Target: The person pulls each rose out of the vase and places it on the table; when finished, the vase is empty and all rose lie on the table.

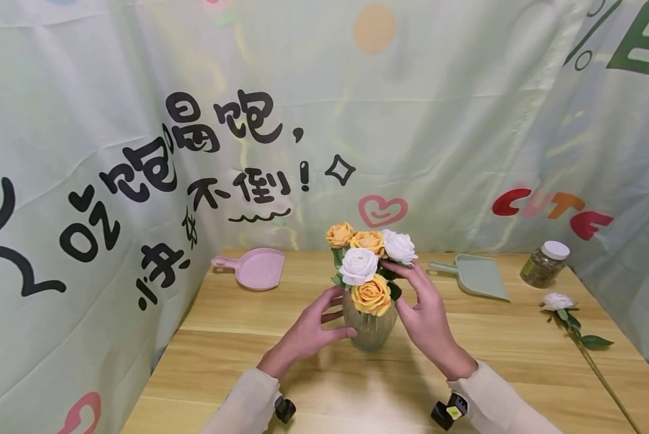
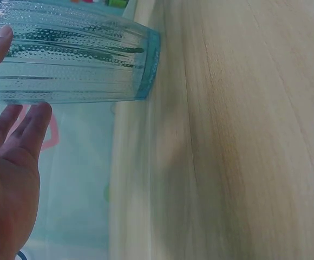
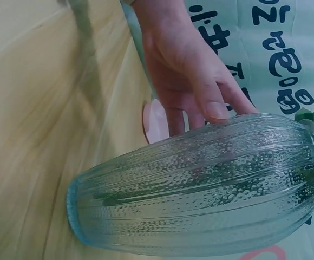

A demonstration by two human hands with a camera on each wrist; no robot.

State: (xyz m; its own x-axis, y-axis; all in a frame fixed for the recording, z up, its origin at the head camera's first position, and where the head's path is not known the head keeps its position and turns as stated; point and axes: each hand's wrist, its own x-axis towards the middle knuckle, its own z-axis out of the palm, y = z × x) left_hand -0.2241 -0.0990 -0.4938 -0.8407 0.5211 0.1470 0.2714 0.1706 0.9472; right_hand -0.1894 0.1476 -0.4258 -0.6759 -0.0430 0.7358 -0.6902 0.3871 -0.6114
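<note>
A ribbed clear glass vase [image 1: 370, 334] stands upright on the table, holding several orange roses [image 1: 371, 295] and white roses [image 1: 359, 266] with green leaves. My left hand [image 1: 316, 322] is curved round the vase's left side, its thumb in front and its fingers behind. The right wrist view shows that left thumb [image 3: 217, 110] against the ribbed glass. My right hand [image 1: 424, 310] is at the bouquet's right side, fingers extended under a white rose [image 1: 399, 246]. Its thumb is by the vase's rim near a leaf. In the right wrist view, most of the right hand is out of frame.
A pink dustpan [image 1: 260, 269] lies at the back left, and a grey-green dustpan [image 1: 481, 276] at the back right. Beyond that stands a jar [image 1: 541, 268] with a white lid. A single white rose [image 1: 558, 301] lies along the table's right side. Printed curtains [image 1: 438, 150] enclose the table.
</note>
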